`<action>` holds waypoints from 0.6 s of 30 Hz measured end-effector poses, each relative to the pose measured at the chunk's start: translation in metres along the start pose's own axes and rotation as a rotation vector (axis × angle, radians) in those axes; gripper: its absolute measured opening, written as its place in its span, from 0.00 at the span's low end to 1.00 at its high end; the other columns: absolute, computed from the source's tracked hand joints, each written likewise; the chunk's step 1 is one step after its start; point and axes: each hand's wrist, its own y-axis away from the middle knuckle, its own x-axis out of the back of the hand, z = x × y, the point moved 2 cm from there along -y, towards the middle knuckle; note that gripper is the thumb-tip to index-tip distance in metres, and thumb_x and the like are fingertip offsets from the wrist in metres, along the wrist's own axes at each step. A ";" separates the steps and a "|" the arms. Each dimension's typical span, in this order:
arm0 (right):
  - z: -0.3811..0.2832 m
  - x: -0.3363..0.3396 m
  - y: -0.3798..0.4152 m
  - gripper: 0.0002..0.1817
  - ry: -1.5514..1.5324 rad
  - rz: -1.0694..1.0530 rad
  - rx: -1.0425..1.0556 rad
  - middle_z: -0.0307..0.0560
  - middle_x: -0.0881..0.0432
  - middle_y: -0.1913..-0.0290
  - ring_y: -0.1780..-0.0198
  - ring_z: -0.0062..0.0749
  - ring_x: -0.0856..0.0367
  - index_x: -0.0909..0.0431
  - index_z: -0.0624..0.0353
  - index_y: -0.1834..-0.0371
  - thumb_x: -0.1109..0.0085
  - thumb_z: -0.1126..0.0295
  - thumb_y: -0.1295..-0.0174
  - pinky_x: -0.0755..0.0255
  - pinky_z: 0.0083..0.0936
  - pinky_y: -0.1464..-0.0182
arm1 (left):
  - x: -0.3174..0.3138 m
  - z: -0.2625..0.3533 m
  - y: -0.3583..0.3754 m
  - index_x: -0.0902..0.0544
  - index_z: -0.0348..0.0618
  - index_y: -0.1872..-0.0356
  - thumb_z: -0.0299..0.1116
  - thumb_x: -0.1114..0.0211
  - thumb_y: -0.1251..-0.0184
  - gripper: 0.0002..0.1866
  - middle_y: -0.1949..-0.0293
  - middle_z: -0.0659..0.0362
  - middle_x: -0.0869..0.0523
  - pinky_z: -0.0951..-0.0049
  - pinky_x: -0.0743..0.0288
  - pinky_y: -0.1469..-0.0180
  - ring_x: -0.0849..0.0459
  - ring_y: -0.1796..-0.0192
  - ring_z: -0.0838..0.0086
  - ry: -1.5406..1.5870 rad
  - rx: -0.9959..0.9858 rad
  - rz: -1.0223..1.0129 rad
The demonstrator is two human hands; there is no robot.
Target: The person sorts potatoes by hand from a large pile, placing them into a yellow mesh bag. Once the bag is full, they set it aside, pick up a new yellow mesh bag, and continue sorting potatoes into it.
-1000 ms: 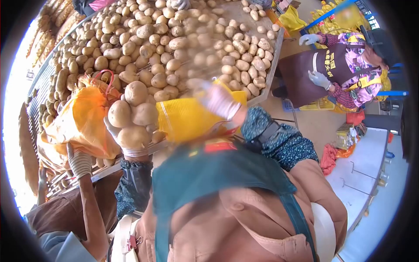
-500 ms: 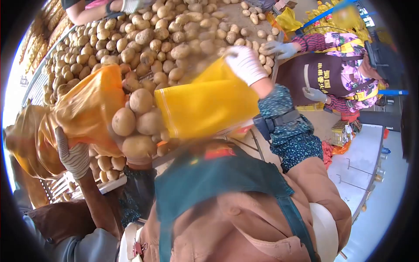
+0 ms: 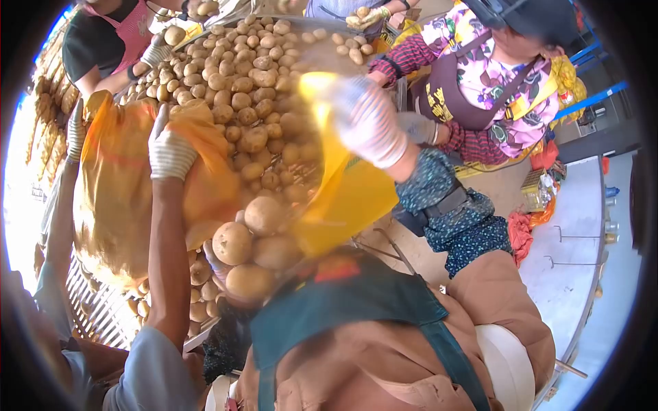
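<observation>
My right hand (image 3: 370, 127), in a striped white glove and blurred by motion, is closed on the upper edge of a yellow bag (image 3: 349, 198). The bag hangs loosely in front of my green apron. Against my left side, several large potatoes (image 3: 264, 216) are gathered in my left hand (image 3: 218, 264). Only a little of its glove shows; the potatoes hide most of the fingers. The potatoes are close beside the bag's left edge. Behind them spreads a heap of potatoes (image 3: 236, 85) on the sorting table.
At left, a co-worker's gloved hands (image 3: 171, 154) hold up a filled orange bag (image 3: 113, 198). Another person in a floral top (image 3: 510, 103) stands at right, close to my right hand. A white table (image 3: 562, 233) stands at far right; slatted metal (image 3: 103, 315) shows at lower left.
My right hand has moved slightly left and down, and the yellow bag has swung more upright. The potatoes in my left hand shifted right and lower. The co-worker's orange bag has been raised.
</observation>
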 end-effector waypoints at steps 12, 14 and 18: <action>-0.093 -0.034 0.159 0.11 -0.642 -0.776 -0.156 0.44 0.14 0.55 0.54 0.37 0.14 0.15 0.55 0.53 0.40 0.71 0.37 0.20 0.37 0.52 | 0.027 0.062 0.012 0.09 0.49 0.71 0.30 0.45 0.32 0.15 0.70 0.59 0.11 0.62 0.41 0.23 0.13 0.58 0.68 -0.421 -0.205 0.107; -0.078 -0.019 0.163 0.13 -0.915 -0.549 -0.508 0.46 0.12 0.57 0.56 0.36 0.13 0.15 0.58 0.49 0.40 0.72 0.35 0.20 0.36 0.51 | 0.025 0.051 0.055 0.15 0.40 0.54 0.41 0.44 0.27 0.15 0.62 0.55 0.11 0.65 0.29 0.38 0.14 0.60 0.68 -1.888 -0.408 -0.005; -0.035 -0.008 0.147 0.13 -0.724 -0.463 -0.742 0.44 0.15 0.69 0.70 0.23 0.19 0.15 0.58 0.46 0.35 0.69 0.32 0.25 0.27 0.66 | 0.048 0.018 0.160 0.19 0.34 0.42 0.47 0.45 0.21 0.25 0.54 0.51 0.11 0.68 0.18 0.51 0.14 0.62 0.66 -3.609 -0.816 -0.871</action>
